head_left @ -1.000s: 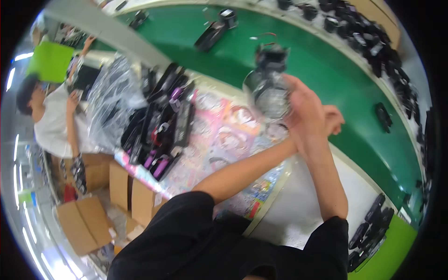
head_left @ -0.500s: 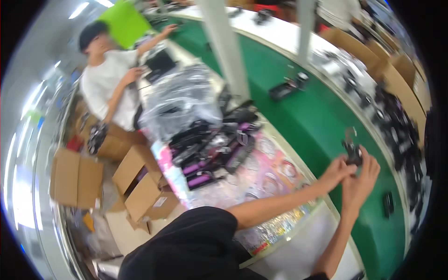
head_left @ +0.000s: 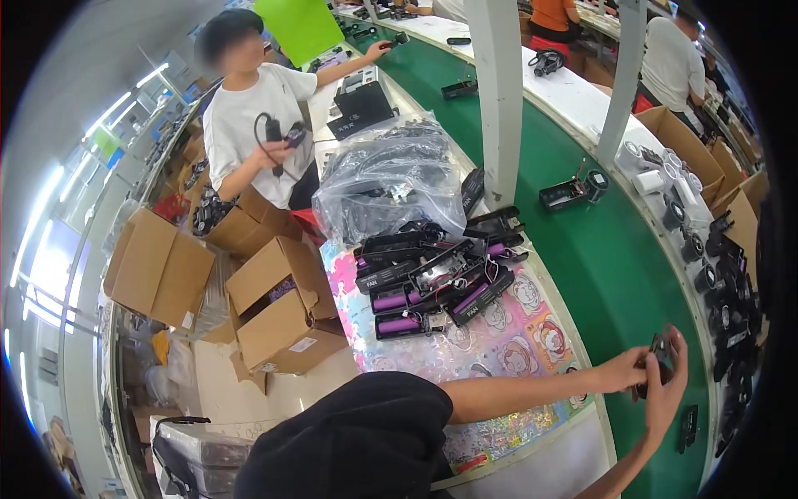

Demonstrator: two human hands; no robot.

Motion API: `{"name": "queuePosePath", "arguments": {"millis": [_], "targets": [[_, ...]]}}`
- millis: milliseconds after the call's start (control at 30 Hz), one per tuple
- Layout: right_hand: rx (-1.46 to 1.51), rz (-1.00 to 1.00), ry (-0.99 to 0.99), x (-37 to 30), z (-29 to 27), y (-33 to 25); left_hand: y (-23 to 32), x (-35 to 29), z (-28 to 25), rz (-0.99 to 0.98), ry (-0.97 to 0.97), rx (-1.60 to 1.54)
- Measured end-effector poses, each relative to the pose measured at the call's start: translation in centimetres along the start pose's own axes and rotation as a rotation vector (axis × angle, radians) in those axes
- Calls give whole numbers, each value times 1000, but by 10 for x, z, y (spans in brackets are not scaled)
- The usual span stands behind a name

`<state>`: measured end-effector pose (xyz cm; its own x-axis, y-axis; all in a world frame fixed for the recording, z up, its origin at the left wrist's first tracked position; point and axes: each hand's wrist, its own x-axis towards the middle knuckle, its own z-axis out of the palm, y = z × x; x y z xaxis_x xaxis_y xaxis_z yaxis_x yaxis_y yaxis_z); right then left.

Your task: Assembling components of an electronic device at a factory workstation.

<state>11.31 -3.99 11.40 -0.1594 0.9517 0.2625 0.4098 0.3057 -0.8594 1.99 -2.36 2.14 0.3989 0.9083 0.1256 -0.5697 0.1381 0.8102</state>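
Holding a small dark part over a green belt, the left hand grips with fingers curled nearly closed, while the right hand wraps its right side, fingers longer and looser. The part's long axis seems to point away from the body, though fingers hide much. A black casing lies nearer the right hand.

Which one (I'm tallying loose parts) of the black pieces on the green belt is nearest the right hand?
The slim black piece below the right hand in the picture; the others lie far up the green belt.
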Motion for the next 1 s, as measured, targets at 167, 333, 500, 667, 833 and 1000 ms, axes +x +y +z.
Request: {"name": "queuePosePath", "arguments": {"millis": [167, 333, 500, 667, 833, 1000], "targets": [[-45, 89, -104, 5, -19, 23, 2, -12, 6, 5, -125, 7], [13, 50, -40, 1, -43, 23, -4, -15, 11, 114, -32, 59], [-57, 14, 235, -10, -55, -2, 10, -2, 15, 12, -58, -5], [-169, 79, 122, -29, -54, -21, 9, -3, 7, 4, -179, 79], [71, 302, 544, -104, -88, -24, 6, -16, 50, -119, -376, 49], [189, 331, 836, -224, -116, -44, -6, -55, 107, -48, -606, 379]]}}
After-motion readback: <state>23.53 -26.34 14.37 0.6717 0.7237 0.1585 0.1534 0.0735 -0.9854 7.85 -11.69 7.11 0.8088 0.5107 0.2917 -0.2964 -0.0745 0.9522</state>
